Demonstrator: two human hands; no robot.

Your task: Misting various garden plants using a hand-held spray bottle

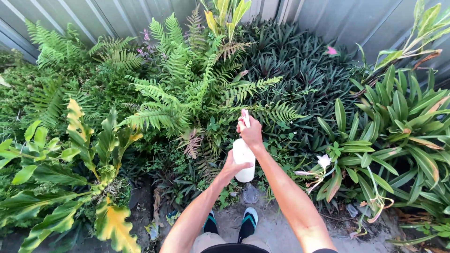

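The left hand cups the lower body of a white spray bottle, fingers closed around it. The right hand grips its pink-tipped head. The bottle stands upright, nozzle pointing away toward the ferns, above the path's edge.

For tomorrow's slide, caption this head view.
Both hands hold a white spray bottle over ferns beside a metal fence.

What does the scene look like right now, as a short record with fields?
setting: garden bed against a corrugated metal fence
left hand: cups the side of a white spray bottle
right hand: grips the bottle's sprayer head
bottle: upright, nozzle toward the ferns
nearby: white flower to the right, yellow-green leaves lower left
feet: sandals on bare ground
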